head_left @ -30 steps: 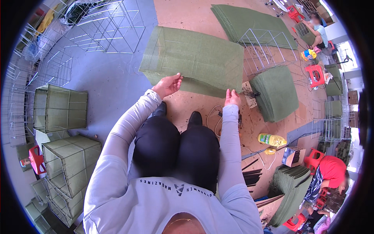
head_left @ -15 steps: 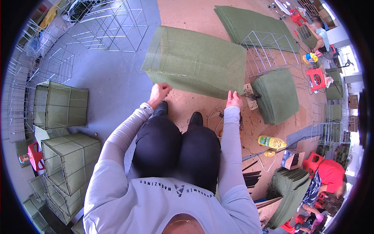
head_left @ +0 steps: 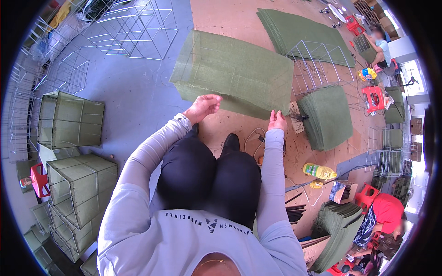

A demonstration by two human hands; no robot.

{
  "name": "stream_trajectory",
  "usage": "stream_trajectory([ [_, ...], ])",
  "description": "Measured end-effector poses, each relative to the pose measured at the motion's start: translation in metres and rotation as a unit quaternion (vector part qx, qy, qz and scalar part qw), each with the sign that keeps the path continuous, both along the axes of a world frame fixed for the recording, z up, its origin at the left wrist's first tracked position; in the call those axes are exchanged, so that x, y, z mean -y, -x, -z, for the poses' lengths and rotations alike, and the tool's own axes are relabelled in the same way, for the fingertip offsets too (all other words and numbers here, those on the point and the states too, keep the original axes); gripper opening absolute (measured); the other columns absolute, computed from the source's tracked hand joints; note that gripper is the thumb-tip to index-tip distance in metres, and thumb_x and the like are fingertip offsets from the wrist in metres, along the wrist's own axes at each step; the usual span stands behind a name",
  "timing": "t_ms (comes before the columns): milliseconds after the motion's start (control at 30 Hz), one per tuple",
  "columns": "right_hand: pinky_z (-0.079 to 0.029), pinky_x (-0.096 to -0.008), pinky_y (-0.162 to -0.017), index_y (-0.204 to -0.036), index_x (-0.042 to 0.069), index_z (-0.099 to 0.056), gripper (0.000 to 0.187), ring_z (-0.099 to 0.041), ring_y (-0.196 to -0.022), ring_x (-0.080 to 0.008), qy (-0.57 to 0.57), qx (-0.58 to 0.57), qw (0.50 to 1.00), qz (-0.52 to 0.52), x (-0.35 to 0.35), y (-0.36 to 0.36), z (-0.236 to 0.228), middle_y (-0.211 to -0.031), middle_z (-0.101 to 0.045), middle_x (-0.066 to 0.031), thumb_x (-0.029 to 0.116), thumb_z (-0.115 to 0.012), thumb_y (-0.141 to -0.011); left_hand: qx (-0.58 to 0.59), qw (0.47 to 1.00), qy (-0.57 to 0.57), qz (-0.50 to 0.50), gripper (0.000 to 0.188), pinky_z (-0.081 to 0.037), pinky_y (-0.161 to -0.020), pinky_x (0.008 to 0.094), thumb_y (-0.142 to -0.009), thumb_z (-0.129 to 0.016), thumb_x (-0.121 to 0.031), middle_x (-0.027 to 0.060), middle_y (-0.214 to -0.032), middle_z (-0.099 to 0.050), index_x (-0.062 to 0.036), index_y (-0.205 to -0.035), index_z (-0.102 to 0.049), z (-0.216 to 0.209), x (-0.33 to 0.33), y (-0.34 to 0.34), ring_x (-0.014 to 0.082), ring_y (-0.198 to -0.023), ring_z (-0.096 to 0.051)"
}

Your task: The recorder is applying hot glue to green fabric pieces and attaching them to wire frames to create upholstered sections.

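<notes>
Workshop: wire frames (head_left: pixel 138 30) beyond left edge of brown sheet (head_left: pixel 221 16), cloth stacks (head_left: pixel 306 37) on it, co-workers (head_left: pixel 389 214) nearby.

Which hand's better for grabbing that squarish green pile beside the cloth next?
Probably the right hand: it's nearer the green pile. The left hand is farther away, by the near edge of the green cloth.
</notes>
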State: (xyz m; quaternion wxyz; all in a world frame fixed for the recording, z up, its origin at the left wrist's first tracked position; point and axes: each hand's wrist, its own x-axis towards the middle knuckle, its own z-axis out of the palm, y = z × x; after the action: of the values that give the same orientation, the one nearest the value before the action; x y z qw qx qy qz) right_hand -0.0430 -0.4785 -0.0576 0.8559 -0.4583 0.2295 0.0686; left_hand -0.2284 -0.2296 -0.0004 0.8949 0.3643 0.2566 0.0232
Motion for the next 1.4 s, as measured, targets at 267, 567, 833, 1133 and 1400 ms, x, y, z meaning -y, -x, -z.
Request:
stream_trajectory([
  [267,-0.054,-0.0343,-0.078,-0.095,0.0,-0.049,0.014,-0.055,-0.081,-0.0196,-0.002,-0.003,1.0,0.009,0.0,0.0,0.001,-0.091,-0.053,-0.0076,0.003,-0.058,-0.085,-0.065,0.956,-0.255,0.128,0.013,-0.046,-0.054,0.0205,-0.086,-0.059,-0.013,0.0,-0.07,-0.059,-0.0011,-0.09,-0.063,-0.001,-0.005,0.009,0.0066,-0.057,-0.054],
  [567,-0.053,-0.0344,-0.077,-0.094,0.0,-0.049,0.014,-0.055,-0.08,-0.0186,-0.016,-0.002,1.0,0.002,-0.003,0.002,-0.002,-0.092,-0.053,-0.0077,0.002,-0.059,-0.085,0.098,0.694,-0.547,0.457,0.017,-0.048,-0.063,0.0333,-0.072,-0.061,-0.016,0.0141,-0.071,-0.064,-0.001,-0.077,-0.067,0.045,0.014,0.029,0.0257,-0.068,-0.062],
  [833,-0.055,-0.0347,-0.074,-0.091,0.0,-0.047,0.015,-0.052,-0.077,-0.0165,-0.014,0.011,1.0,0.023,0.0,0.003,0.003,-0.088,-0.05,-0.0074,0.001,-0.06,-0.084,0.132,0.507,-0.815,0.248,0.027,-0.047,-0.076,0.0401,-0.069,-0.068,-0.02,0.0117,-0.102,-0.057,-0.0058,-0.092,-0.063,-0.043,0.017,-0.015,0.0278,-0.097,-0.056],
  [1133,-0.056,-0.035,-0.074,-0.091,-0.001,-0.046,0.016,-0.053,-0.08,-0.0186,-0.016,0.011,1.0,0.015,-0.002,0.007,0.003,-0.093,-0.048,-0.0086,0.002,-0.06,-0.084,0.248,0.387,-0.879,0.127,0.037,-0.048,-0.079,0.0349,-0.068,-0.051,-0.013,0.0098,-0.108,-0.056,-0.0007,-0.102,-0.059,-0.034,0.001,-0.06,0.0244,-0.099,-0.054],
  [1400,-0.055,-0.0336,-0.072,-0.089,0.002,-0.047,0.016,-0.053,-0.079,-0.0171,-0.013,0.032,0.999,0.031,-0.002,0.013,0.006,-0.09,-0.05,-0.007,0.003,-0.061,-0.083,0.303,0.345,-0.876,0.148,0.034,-0.047,-0.069,0.0318,-0.065,-0.056,-0.011,0.0092,-0.098,-0.057,0.0003,-0.097,-0.058,-0.019,0.005,-0.053,0.0226,-0.088,-0.056],
])
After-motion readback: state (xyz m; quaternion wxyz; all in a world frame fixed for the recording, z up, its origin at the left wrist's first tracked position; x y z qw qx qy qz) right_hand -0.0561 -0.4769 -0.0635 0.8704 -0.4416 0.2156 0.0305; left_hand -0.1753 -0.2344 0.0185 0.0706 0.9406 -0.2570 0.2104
